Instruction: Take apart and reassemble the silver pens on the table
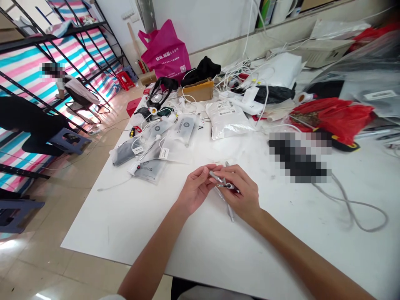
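In the head view, the left hand [196, 189] and right hand [241, 191] are both curled closed, pinching a slim grey metal part [223, 182] between them, just above a white table [103, 225]. A pale cord [226, 207] runs down from under the right hand to the tabletop. Beyond the hands lie printed plastic pouches [150, 150], a white bag [226, 121] and a tangle of white cables [237, 77], with a grey cable [353, 204] off to the right

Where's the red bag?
In the head view, the red plastic bag lies at the far right of the table, beyond the right hand and behind a blurred patch.
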Demonstrator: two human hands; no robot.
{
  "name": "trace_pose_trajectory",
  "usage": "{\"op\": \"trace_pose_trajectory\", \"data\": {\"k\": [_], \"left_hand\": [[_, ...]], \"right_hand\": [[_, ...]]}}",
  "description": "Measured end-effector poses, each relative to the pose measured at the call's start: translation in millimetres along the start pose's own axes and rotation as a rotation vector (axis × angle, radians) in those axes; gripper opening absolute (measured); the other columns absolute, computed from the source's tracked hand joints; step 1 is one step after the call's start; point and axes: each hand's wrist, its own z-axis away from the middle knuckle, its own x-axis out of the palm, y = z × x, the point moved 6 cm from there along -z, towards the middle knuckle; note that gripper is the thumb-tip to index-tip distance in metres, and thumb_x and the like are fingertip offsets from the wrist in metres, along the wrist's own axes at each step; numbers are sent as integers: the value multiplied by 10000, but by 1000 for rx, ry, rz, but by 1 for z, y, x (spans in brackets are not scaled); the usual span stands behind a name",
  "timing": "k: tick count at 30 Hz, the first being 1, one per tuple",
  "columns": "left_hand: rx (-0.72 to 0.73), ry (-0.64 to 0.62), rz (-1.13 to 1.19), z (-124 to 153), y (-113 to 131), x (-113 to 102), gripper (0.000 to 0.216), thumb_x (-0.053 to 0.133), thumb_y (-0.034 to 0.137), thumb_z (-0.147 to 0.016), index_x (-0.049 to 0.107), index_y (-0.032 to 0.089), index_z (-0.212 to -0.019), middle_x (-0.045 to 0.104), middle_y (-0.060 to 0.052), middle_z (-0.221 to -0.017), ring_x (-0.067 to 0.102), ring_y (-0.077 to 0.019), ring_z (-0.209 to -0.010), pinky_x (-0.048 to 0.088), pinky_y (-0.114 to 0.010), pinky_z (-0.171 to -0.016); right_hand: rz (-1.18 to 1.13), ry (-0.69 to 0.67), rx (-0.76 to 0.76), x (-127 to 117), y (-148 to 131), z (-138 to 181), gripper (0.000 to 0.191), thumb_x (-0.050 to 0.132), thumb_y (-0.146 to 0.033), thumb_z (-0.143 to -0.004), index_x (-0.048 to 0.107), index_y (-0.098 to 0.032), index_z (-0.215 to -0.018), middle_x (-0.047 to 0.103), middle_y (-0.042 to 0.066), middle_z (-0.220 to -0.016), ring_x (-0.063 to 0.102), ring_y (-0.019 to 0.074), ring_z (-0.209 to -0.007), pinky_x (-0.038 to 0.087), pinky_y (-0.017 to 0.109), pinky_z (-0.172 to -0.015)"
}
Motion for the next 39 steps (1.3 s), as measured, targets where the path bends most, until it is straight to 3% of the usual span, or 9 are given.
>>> {"op": "trace_pose_trajectory", "data": {"k": [3,7,11,19,32,39], "left_hand": [[-36,-17,-19,1,-2,3,276,700,362,-954,777,192,-1157,775,-83,-1126,703,-183,-996,489,-334,-978],[-23,-34,-32,2,1,7,344,642,378,-984,738,223,-1275,663,-99,-1430,587,-276,-1350,443,-388,-1100],[-25,-52,38,1,4,11,407,559,465,-1019,725,223,-1302,598,-96,-1514,392,-292,-1535,328,-439,-1232],[-57,-85,89,2,3,13,461,480,495,-1044,715,209,-1318,582,-97,-1531,344,-292,-1562,302,-435,-1256],[-72,-83,86,5,5,16,454,512,501,-1030,731,204,-1295,601,-103,-1509,375,-315,-1543,301,-443,-1246],[-73,-88,90,5,5,14,484,464,512,-1046,714,204,-1323,579,-99,-1533,367,-309,-1548,309,-440,-1241]], "right_hand": [[12,-16,-11,0,1,0,289,638,-82,-935,719,-284,-1124,703,65,-1046,739,190,-897,594,272,-563],[-7,-17,-63,0,-1,0,395,631,-32,-917,703,-303,-1195,732,50,-1088,745,159,-828,621,260,-594],[-7,-23,-56,1,0,1,458,634,-34,-914,701,-334,-1253,750,31,-1095,754,149,-803,631,249,-584],[29,-20,-59,2,4,4,326,679,-69,-910,735,-292,-1140,761,48,-1072,768,170,-852,665,276,-638],[26,-30,-54,2,2,6,411,682,-37,-876,736,-329,-1160,765,23,-1069,753,161,-787,579,248,-528],[22,-43,-72,3,-2,4,356,647,-28,-903,716,-289,-1135,754,40,-1050,731,147,-755,540,237,-478]]}}
